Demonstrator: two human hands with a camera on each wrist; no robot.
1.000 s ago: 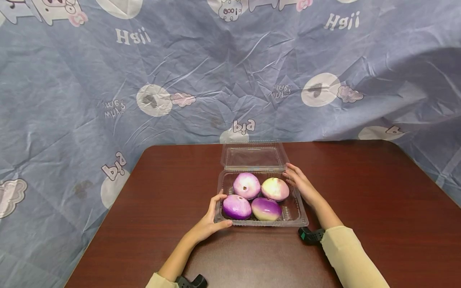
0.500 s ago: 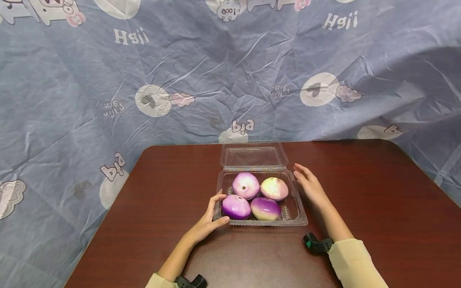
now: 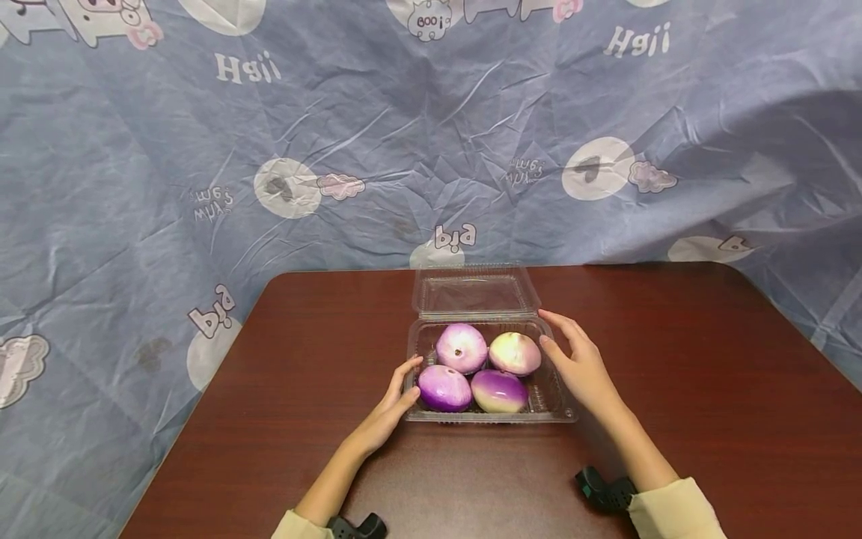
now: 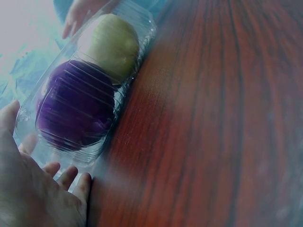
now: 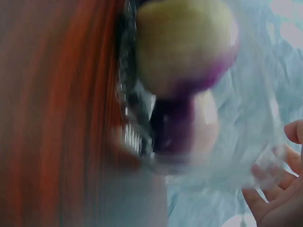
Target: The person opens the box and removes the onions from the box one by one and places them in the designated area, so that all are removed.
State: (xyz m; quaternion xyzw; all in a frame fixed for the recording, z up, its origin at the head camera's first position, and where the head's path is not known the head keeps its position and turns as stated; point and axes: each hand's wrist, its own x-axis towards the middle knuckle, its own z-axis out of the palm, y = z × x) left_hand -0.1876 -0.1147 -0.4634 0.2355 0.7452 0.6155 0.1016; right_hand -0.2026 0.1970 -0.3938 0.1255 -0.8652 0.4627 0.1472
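A clear plastic clamshell container (image 3: 539,416) sits on the table with its lid (image 3: 474,293) folded back behind it. Several purple-and-white onions lie inside: a pink-violet one (image 3: 461,348) at back left, a pale one (image 3: 515,353) at back right, a violet one (image 3: 444,388) at front left and a two-toned one (image 3: 500,391) at front right. Beside the container's left wall is my left hand (image 3: 382,421), fingers spread and thumb at the rim. My right hand (image 3: 587,367) is at the right wall, fingers loosely extended near the rear corner; contact there cannot be told.
The dark red-brown wooden table (image 3: 323,322) extends to both sides of the container. A wrinkled blue printed cloth (image 3: 377,150) hangs behind it. Black straps with a camera (image 3: 602,490) are on both wrists.
My right hand moved off the container's right rim, then came back to it. My left thumb shifted from the front edge to the left rim. The container and onions stayed put.
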